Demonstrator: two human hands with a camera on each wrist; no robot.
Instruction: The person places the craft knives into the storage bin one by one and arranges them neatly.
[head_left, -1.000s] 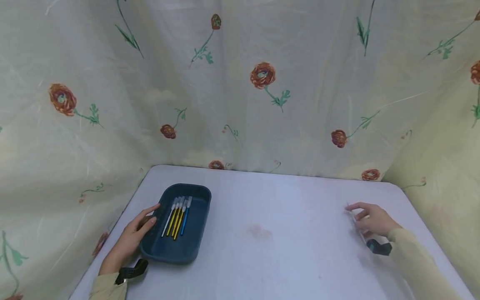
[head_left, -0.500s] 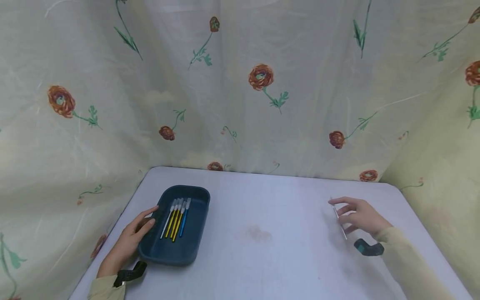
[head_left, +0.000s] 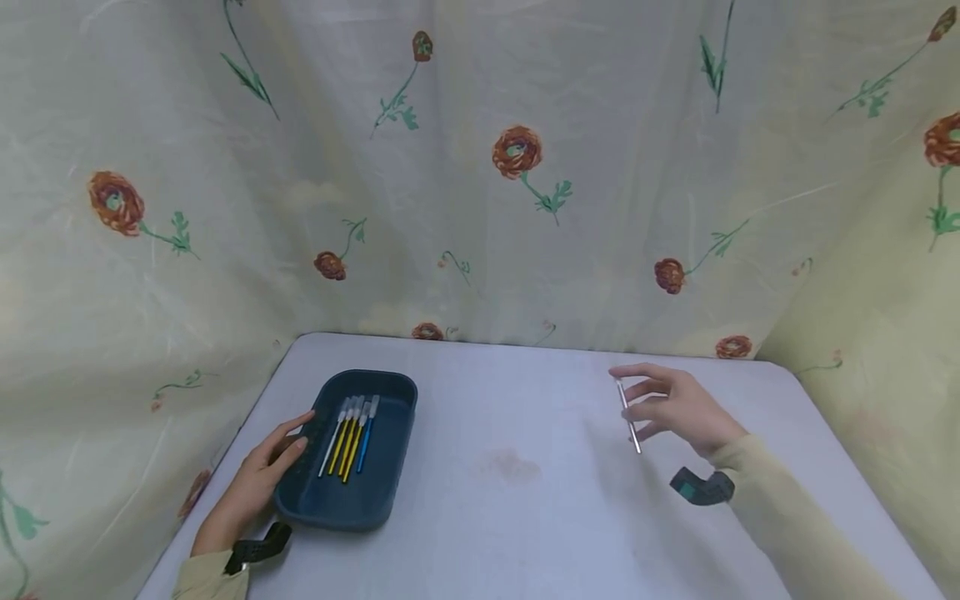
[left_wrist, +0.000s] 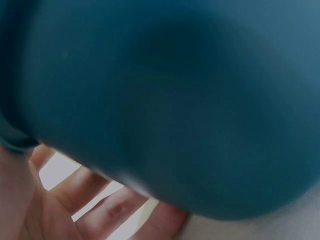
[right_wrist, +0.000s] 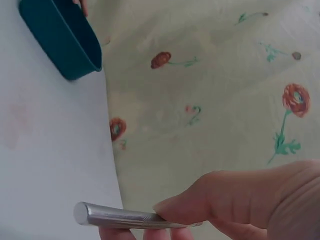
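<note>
In the head view my left hand [head_left: 257, 477] holds the left side of a dark blue tray [head_left: 382, 492], thumb over the rim. The left wrist view has several fingers [left_wrist: 112, 210] along the tray's outer wall [left_wrist: 165, 125], their tips partly hidden. Inside the tray lie several slim craft knives [head_left: 347, 446] with white, yellow and blue handles and pale caps. My right hand [head_left: 678, 410] pinches a silver craft knife [head_left: 634, 437] above the right part of the table. Seen from the right wrist, the thumb presses on its textured metal handle [right_wrist: 117, 216], with fingertips beneath.
A white table [head_left: 517, 400] with a faint pinkish stain [head_left: 512, 465] lies between the tray and my right hand. A flowered curtain [head_left: 465, 208] hangs behind it and along both sides. Each wrist wears a dark band-mounted device [head_left: 701, 486].
My right hand has moved left across the table and slightly farther back, carrying the silver craft knife. The left hand and the tray stay in place.
</note>
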